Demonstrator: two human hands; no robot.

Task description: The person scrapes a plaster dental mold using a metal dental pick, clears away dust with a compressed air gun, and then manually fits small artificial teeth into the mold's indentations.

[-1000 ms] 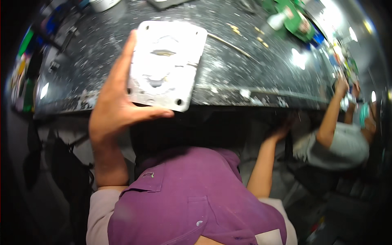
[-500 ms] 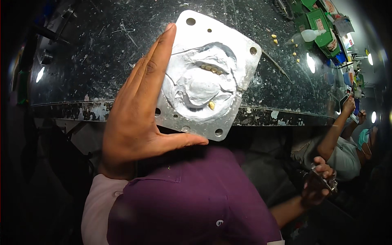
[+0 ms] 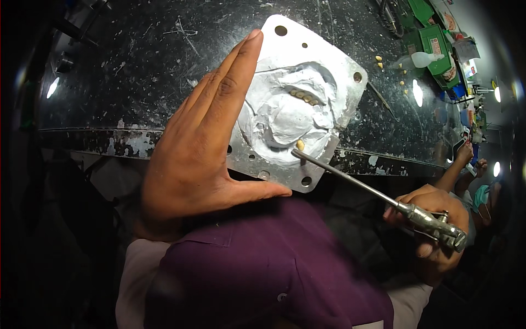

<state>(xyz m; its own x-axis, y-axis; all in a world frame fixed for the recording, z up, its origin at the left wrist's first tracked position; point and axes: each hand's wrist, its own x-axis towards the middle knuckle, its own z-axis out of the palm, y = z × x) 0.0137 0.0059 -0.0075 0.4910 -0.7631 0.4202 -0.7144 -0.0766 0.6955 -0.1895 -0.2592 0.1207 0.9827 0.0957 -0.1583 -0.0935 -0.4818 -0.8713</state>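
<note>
My left hand [image 3: 203,148] braces a metal dental flask plate [image 3: 257,167], its fingers along the left edge and its thumb along the lower edge. White plaster [image 3: 290,123] with a mouth-shaped mould fills the plate. A short row of dark-yellow teeth [image 3: 303,97] is set in its upper part. One yellow tooth [image 3: 300,145] sits lower down. My right hand [image 3: 446,219] is closed around an air blow gun [image 3: 433,222] with a long thin nozzle. The nozzle tip lies over the plaster's lower rim, right by that single tooth; whether it touches cannot be told.
The plate overlaps the front edge of a dark, plaster-spotted bench [image 3: 137,82]. A thin pointed tool [image 3: 383,101] and several loose yellow teeth [image 3: 379,62] lie to the right. Green boxes [image 3: 433,46] and a translucent bottle [image 3: 426,59] stand beyond. Another person's hand [image 3: 464,154] shows at far right.
My right hand has come up from the lower right with the blow gun, bringing its nozzle over the plaster. My left hand and the plate appear slightly further right in the view.
</note>
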